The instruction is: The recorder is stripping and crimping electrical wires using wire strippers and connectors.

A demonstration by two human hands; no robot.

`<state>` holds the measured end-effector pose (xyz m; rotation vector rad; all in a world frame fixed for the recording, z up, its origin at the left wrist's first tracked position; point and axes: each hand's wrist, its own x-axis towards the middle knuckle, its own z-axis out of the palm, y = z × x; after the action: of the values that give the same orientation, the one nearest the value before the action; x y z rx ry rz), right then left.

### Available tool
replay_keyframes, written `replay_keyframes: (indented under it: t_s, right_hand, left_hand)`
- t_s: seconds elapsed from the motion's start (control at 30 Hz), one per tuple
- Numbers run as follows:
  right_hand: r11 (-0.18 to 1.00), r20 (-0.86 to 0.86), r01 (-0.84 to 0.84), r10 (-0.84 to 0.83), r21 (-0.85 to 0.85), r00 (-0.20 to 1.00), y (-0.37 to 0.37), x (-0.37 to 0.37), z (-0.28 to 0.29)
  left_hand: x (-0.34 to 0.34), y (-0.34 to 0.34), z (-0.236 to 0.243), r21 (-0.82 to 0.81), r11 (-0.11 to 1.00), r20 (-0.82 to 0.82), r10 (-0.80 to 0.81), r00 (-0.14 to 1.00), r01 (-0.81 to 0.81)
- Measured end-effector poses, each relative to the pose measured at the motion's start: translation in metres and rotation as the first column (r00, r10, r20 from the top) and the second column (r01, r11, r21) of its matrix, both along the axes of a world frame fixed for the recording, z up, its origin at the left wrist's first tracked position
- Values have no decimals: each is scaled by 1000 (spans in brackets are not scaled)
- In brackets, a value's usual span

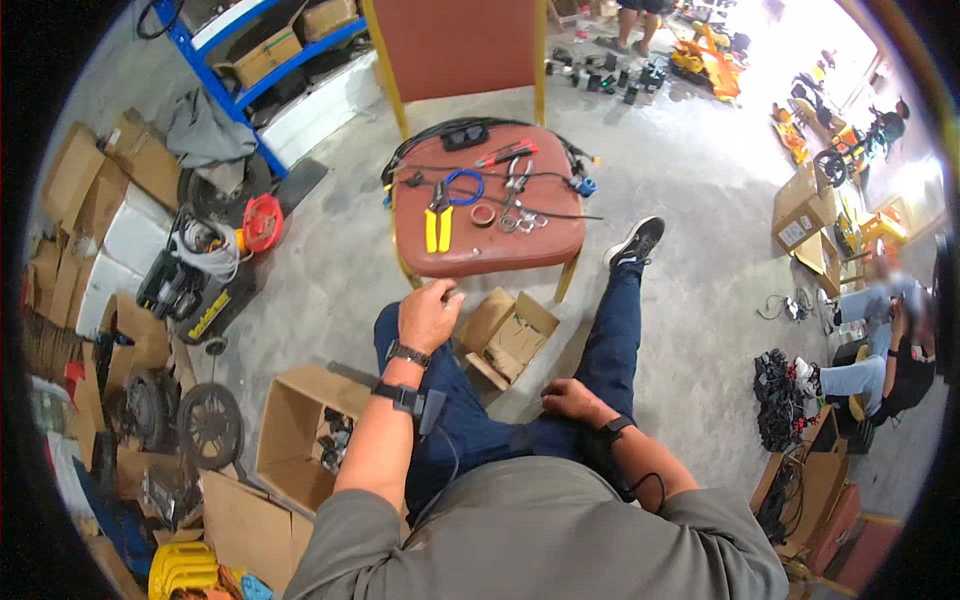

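My left hand is raised over my left thigh, just short of the chair's front edge. Its fingers are curled together; whatever lies inside them is hidden. My right hand rests palm down on my right thigh, fingers loosely laid and holding nothing visible. On the red chair seat lie yellow-handled wire strippers, a loop of blue cord and a small roll of tape. Behind these are a red-handled tool, a silver metal tool, a black rectangular part and black cables.
An open cardboard box stands between my legs, another to my left. Further left are a red round container, wheels and a blue shelf. At right, a seated person is near a black cable heap.
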<state>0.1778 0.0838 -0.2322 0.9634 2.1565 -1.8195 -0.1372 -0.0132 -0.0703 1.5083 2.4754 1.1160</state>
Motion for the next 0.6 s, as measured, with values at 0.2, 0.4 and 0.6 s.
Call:
replay_keyframes:
  t_s: [0.2, 0.4, 0.6]
  right_hand:
    - [977, 0, -154, 156, 146, 988, -12, -14, -9]
    - [993, 76, -100, 95, 57, 993, -14, -8, -7]
    - [998, 18, -49, 48, 41, 999, -13, -14, -7]
  left_hand:
    - [-6, -16, -8, 20, 1000, 11, 16, 1000, -16]
    - [1, -8, -6, 35, 999, 102, -8, 995, 5]
    - [-2, -3, -1, -2, 1000, 125, 14, 992, -14]
